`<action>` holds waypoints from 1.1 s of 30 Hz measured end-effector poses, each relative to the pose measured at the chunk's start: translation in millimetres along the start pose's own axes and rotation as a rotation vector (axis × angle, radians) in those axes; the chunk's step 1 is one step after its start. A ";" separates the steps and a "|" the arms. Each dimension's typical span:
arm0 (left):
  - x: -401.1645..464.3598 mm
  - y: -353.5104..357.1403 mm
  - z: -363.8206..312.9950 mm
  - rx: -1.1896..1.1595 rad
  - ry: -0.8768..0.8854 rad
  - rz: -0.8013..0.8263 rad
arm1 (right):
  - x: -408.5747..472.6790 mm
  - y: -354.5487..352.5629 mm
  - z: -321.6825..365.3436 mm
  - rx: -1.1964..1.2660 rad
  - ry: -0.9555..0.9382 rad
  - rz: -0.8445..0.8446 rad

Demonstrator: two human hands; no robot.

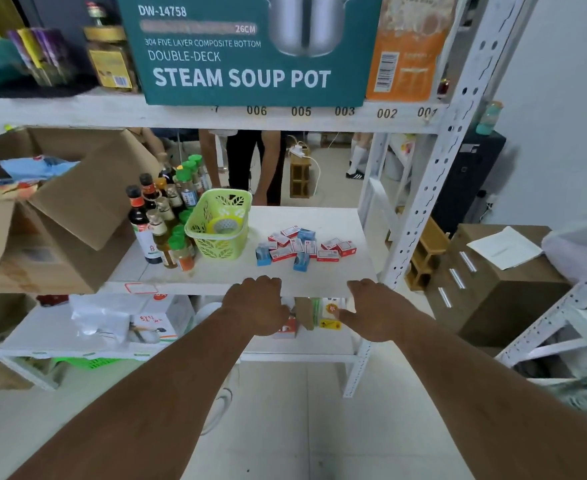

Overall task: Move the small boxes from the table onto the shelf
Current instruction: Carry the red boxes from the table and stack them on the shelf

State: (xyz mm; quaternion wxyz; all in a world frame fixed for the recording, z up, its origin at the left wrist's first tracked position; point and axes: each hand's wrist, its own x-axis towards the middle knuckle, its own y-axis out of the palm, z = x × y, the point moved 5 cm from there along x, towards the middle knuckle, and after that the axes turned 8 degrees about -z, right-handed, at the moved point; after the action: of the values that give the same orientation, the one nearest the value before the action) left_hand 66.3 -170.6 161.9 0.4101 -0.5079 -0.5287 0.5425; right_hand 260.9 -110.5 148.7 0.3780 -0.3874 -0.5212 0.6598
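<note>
Several small red and blue boxes (302, 247) lie in a loose pile on the white middle shelf (319, 282), right of centre. My left hand (255, 306) hangs at the shelf's front edge, knuckles up and fingers curled down out of sight. A small red and white box (286, 330) shows just at its fingertips; I cannot tell whether the hand holds it. My right hand (371, 308) is at the same edge further right, thumb stretched toward the left, its fingers hidden beneath it.
A green plastic basket (219, 225) and a cluster of sauce bottles (162, 220) stand left of the pile, beside open cardboard cartons (42, 216). A steam pot carton (247, 50) sits on the shelf above. Packets lie on the lower shelf (181, 351). A brown cabinet (499, 289) stands right.
</note>
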 end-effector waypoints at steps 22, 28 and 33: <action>226.4 37.1 3.9 0.122 0.159 0.058 | 190.7 51.5 -67.3 0.074 0.078 0.049; 295.4 50.6 3.9 0.168 0.284 -0.023 | 228.5 72.7 -74.1 0.118 0.142 -0.002; 346.4 72.9 1.4 0.179 0.388 -0.034 | 263.3 98.4 -75.9 0.099 0.150 -0.055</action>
State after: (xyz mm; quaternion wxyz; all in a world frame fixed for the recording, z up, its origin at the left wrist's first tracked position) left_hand 20.5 161.7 48.9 0.5566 -0.5554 -0.3981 0.4724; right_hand 211.3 140.4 9.5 0.4528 -0.4021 -0.4688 0.6431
